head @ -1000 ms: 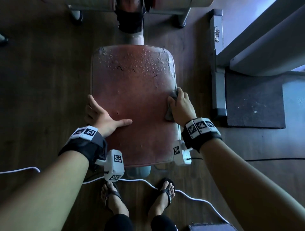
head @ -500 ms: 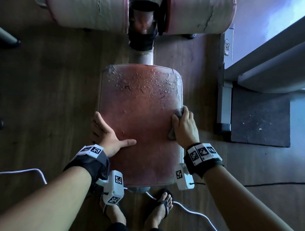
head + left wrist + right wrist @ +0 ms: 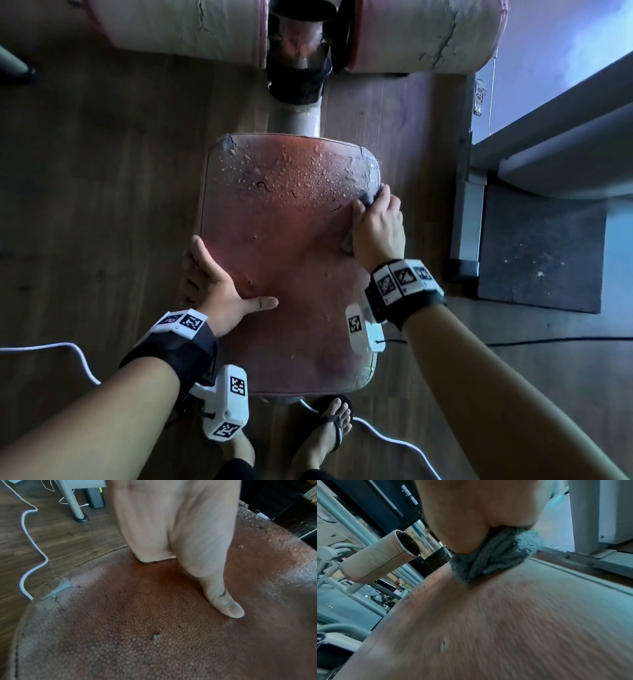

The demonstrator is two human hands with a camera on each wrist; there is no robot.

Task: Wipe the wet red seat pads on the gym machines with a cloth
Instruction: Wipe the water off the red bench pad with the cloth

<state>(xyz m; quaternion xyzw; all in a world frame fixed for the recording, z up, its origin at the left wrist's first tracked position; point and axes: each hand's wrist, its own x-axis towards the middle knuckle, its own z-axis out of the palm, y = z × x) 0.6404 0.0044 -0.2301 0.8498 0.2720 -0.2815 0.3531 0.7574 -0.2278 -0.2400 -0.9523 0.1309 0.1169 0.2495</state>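
Note:
A worn red seat pad (image 3: 287, 246) lies below me, with water drops over its far end and a cracked far right corner. My right hand (image 3: 376, 222) grips a bunched grey-blue cloth (image 3: 494, 561) and presses it on the pad near the right edge, just short of the drops. In the head view only bits of the cloth (image 3: 371, 198) show past the fingers. My left hand (image 3: 219, 291) rests flat on the pad's left edge, its thumb (image 3: 228, 605) stretched out over the red seat pad (image 3: 137, 615) and its fingers over the side.
Two pale cracked roller pads (image 3: 178, 27) flank a dark metal post (image 3: 298, 65) beyond the seat. A grey machine frame (image 3: 466, 219) and a dark mat (image 3: 541, 253) stand to the right. White cable (image 3: 394, 442) trails on the wooden floor by my sandalled feet (image 3: 329, 431).
My right hand has slid the cloth along the pad's right edge toward the far, wet end. The left hand keeps its place on the left edge. My head has tilted further forward.

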